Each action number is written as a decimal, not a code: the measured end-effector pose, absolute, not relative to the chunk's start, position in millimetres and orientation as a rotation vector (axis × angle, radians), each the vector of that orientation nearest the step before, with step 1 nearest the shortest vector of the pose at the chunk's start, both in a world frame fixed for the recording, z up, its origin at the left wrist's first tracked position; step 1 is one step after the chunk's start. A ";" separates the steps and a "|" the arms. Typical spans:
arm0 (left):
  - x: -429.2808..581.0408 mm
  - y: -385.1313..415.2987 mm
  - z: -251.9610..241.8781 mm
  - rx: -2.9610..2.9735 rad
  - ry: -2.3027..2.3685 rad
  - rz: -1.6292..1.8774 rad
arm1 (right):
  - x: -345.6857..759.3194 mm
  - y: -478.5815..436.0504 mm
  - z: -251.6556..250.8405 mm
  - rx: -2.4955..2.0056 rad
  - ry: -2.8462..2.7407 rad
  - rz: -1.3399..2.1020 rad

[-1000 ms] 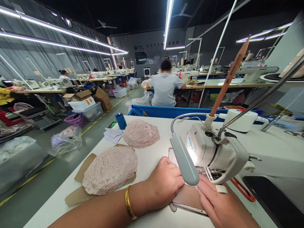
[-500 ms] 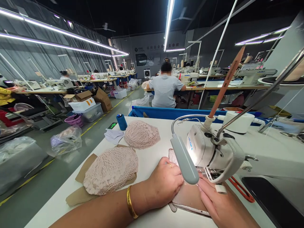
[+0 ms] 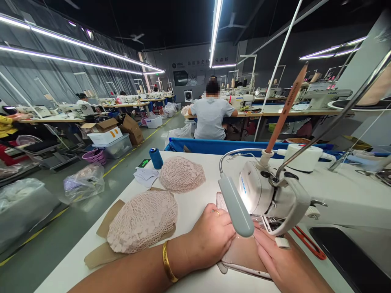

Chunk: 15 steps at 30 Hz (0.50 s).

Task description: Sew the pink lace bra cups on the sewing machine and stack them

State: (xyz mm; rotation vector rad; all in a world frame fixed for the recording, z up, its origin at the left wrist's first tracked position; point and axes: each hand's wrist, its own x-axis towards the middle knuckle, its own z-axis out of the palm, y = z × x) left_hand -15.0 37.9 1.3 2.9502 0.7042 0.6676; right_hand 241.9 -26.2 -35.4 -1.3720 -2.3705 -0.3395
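Note:
A flat beige fabric piece (image 3: 244,253) with a pale edge lies under the head of a white sewing machine (image 3: 259,189). My left hand (image 3: 210,232) rests on its left side with curled fingers closed on the fabric; the fingertips are hidden. On its right side my right hand (image 3: 275,252) lies flat with fingers stretched toward the needle area, partly covered by the machine. A grey lamp (image 3: 236,207) on a bendy neck hangs between the hands and hides the stitching spot. Two lace-covered cup shapes (image 3: 143,221) sit left of my hands.
A blue thread cone (image 3: 156,158) and white folded cloth (image 3: 146,177) stand near the table's far left corner. To the right lie orange-red snips (image 3: 310,243) and a black phone-like slab (image 3: 345,256). A co-worker (image 3: 213,114) sits ahead, beyond a blue cloth trough (image 3: 198,145).
The view has shifted very slightly. Both hands and the fabric keep nearly the same place at the machine.

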 end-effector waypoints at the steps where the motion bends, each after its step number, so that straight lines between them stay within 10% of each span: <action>1: -15.7 39.7 2.0 2.939 0.711 0.676 | 242.1 -26.9 -33.5 -1.356 -2.379 -0.329; 15: -24.4 27.9 35.6 2.892 0.588 0.572 | 236.8 -33.2 -25.9 -0.980 -2.338 -0.193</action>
